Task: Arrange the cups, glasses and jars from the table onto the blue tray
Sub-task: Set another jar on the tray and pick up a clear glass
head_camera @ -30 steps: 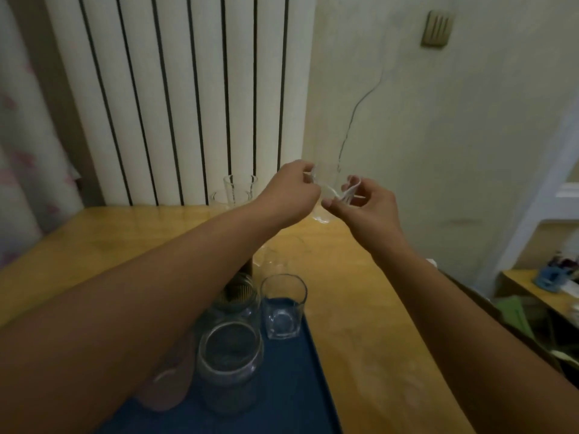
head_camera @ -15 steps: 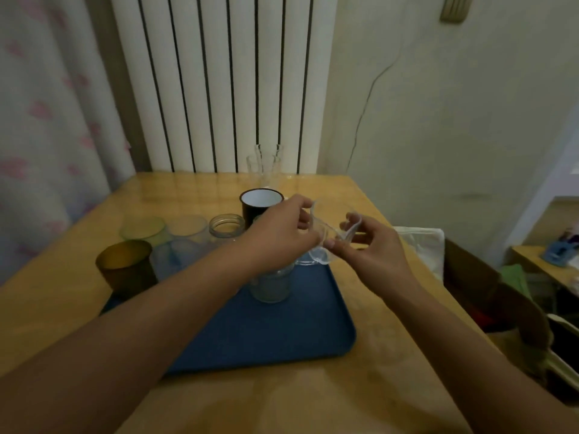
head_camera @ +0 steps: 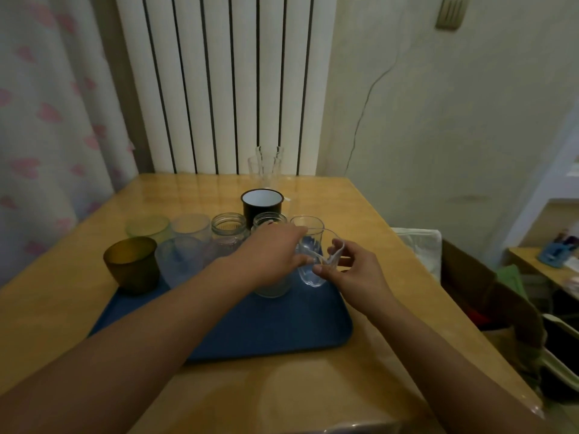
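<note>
Head view has us pretty far along with this one, by our guess. On the flat blue plastic tray (head_camera: 257,333) we already have a squat amber glass tumbler (head_camera: 131,264) at its far-left corner, a pale green cup (head_camera: 148,227) and a frosted clear cup (head_camera: 191,225) behind that, a bluish clear glass (head_camera: 178,261), two clear glass jars (head_camera: 228,228) and (head_camera: 268,221), a clear tumbler (head_camera: 307,227), plus a frosted whitish cup (head_camera: 272,288) mostly hidden under our left arm. Right now we're holding a small clear ribbed glass (head_camera: 311,264) over the tray's far-right part, tilted, not set down yet: our left hand (head_camera: 275,255) has its fingers curled onto the glass's left side, our right hand (head_camera: 351,270) pinches its rim with thumb and fingers. What's left looks like the dark enamel mug with white inside (head_camera: 262,204), which seems to sit just beyond the tray's far edge, and the tall clear glasses (head_camera: 265,166) further back, well off the tray.
</note>
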